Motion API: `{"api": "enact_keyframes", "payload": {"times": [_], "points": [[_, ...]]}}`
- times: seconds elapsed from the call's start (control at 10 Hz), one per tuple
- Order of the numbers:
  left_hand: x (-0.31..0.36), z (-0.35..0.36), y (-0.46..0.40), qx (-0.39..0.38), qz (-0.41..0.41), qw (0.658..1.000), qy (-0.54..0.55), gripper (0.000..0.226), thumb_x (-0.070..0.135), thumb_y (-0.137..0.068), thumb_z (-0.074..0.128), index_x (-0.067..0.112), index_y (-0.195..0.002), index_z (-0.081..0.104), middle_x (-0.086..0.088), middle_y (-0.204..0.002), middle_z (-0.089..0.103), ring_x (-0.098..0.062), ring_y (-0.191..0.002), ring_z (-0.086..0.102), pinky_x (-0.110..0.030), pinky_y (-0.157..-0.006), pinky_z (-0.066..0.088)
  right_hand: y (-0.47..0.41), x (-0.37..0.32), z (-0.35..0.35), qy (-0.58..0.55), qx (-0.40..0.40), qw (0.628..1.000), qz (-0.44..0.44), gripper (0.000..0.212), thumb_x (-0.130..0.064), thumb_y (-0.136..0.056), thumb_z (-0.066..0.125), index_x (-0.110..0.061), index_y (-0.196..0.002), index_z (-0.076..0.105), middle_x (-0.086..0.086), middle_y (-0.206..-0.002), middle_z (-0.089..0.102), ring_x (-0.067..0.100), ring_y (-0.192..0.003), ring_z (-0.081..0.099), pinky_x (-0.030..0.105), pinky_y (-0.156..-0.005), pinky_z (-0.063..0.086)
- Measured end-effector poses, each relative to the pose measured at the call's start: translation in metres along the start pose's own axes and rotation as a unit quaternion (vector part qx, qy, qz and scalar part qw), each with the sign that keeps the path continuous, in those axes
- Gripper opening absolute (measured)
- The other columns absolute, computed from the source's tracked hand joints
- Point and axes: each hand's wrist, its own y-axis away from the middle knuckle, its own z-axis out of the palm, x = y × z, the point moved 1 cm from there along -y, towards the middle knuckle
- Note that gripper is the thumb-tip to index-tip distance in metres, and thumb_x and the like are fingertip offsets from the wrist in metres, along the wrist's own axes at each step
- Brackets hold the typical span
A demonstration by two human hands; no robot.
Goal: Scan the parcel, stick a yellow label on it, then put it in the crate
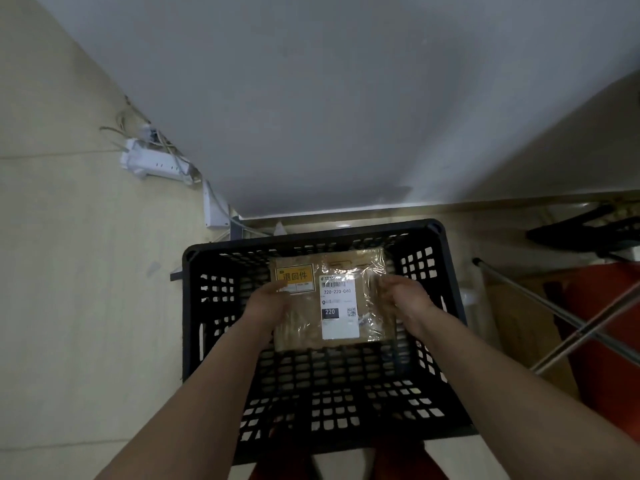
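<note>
Head view — flat plastic-wrapped parcel, latticed crate

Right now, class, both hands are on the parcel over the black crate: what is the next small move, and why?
Probably lower the parcel to the crate floor and let go. The yellow label is already stuck on beside the white shipping label, and the left hand and right hand hold it inside the crate walls. Whether it already rests on the bottom cannot be told.
</note>
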Motion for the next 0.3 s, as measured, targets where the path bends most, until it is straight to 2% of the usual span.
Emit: {"api": "enact_keyframes", "payload": {"times": [0.1, 0.2, 0.3], "points": [[0.025, -0.001, 0.032, 0.020, 0.005, 1.000, 0.024, 0.023, -0.006, -0.091, 0.046, 0.007, -0.092, 0.064, -0.010, -0.079, 0.068, -0.015, -0.054, 0.064, -0.026, -0.055, 0.053, 0.033, -0.017, 0.004, -0.013, -0.011, 1.000, -0.004, 0.034, 0.002, -0.095, 0.038, -0.004, -0.081, 0.068, 0.004, -0.061, 0.066, 0.015, -0.055, 0.057, 0.031, -0.056, 0.052], [0.058, -0.008, 0.068, 0.070, 0.030, 0.997, 0.022, 0.040, -0.012, -0.085, 0.034, 0.005, -0.059, 0.061, -0.010, -0.057, 0.056, -0.014, -0.037, 0.052, -0.026, -0.045, 0.050, 0.074, -0.046, 0.006, 0.012, 0.000, 0.999, -0.033, 0.044, 0.007, -0.087, 0.027, -0.008, -0.060, 0.058, 0.003, -0.047, 0.052, 0.010, -0.035, 0.042, 0.019, -0.032, 0.033], [0.098, -0.016, 0.117, 0.075, 0.046, 0.996, -0.006, 0.043, -0.012, -0.083, 0.034, 0.008, -0.052, 0.056, -0.007, -0.051, 0.050, -0.017, -0.045, 0.047, -0.029, -0.047, 0.050, 0.126, -0.084, 0.006, 0.048, -0.004, 0.997, -0.061, 0.047, 0.011, -0.077, 0.024, -0.014, -0.047, 0.049, -0.005, -0.032, 0.040, 0.006, -0.025, 0.030, 0.014, -0.028, 0.022]]}}
